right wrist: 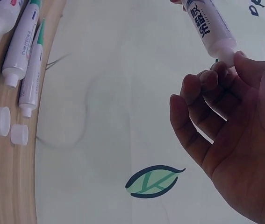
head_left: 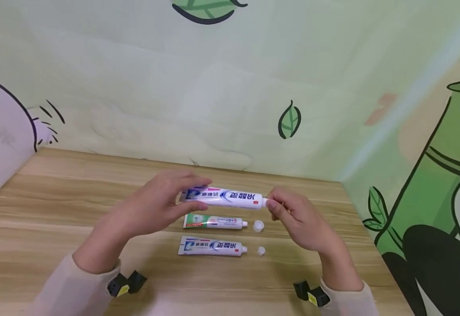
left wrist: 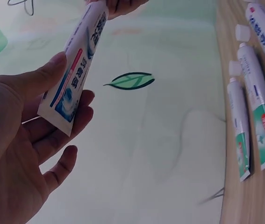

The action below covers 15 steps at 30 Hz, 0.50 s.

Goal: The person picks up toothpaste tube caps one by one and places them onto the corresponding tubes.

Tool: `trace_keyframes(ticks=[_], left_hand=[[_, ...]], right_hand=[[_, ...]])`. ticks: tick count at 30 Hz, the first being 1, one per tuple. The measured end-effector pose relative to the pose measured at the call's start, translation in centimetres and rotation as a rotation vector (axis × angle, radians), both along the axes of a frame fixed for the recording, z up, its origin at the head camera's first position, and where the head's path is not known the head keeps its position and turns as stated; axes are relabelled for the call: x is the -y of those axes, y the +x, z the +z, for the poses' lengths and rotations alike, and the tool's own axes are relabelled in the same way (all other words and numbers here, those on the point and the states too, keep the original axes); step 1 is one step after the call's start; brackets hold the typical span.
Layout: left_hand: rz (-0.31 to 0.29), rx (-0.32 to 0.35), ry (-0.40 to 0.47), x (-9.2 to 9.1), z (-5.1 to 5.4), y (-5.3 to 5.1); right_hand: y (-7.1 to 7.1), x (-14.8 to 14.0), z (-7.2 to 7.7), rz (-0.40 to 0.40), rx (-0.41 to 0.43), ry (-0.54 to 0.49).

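At the left, the person's left hand has thumb and fingers clamped on the flat tail of a white plastic toothpaste tube with blue lettering, raised off the pale wood-grain table. Gripping nearer the round shoulder would probably resist twisting better, with light pressure so no paste squeezes out. Nearer the viewer lie 2 more tubes, 1 white-and-green and 1 white-and-blue, with 2 round white plastic caps just beyond their nozzles. At the right, the right hand pinches the raised tube's whitish tip between thumb and fingers; this looks like cap work, best done by turning squarely about the tube's axis.
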<state>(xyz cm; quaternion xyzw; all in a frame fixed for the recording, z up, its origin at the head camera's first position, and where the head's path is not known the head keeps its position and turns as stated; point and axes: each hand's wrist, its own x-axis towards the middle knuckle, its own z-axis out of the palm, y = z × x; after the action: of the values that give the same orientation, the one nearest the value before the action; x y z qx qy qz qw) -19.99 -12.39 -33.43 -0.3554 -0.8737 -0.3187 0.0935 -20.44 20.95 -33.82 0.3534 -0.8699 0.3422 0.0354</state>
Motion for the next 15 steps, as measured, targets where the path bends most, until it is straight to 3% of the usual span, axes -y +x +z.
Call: trace_keyframes(ticks=[7,15], left_hand=[[0.081,-0.012,-0.083,-0.7,-0.5,1.0],[0.102,-0.073,-0.189,-1.2,-1.7,2.2]], right_hand=[[0.5,-0.4,-0.3,-0.023,0.023,0.048],[1.3,-0.7,-1.2,-0.004,0.028,0.096]])
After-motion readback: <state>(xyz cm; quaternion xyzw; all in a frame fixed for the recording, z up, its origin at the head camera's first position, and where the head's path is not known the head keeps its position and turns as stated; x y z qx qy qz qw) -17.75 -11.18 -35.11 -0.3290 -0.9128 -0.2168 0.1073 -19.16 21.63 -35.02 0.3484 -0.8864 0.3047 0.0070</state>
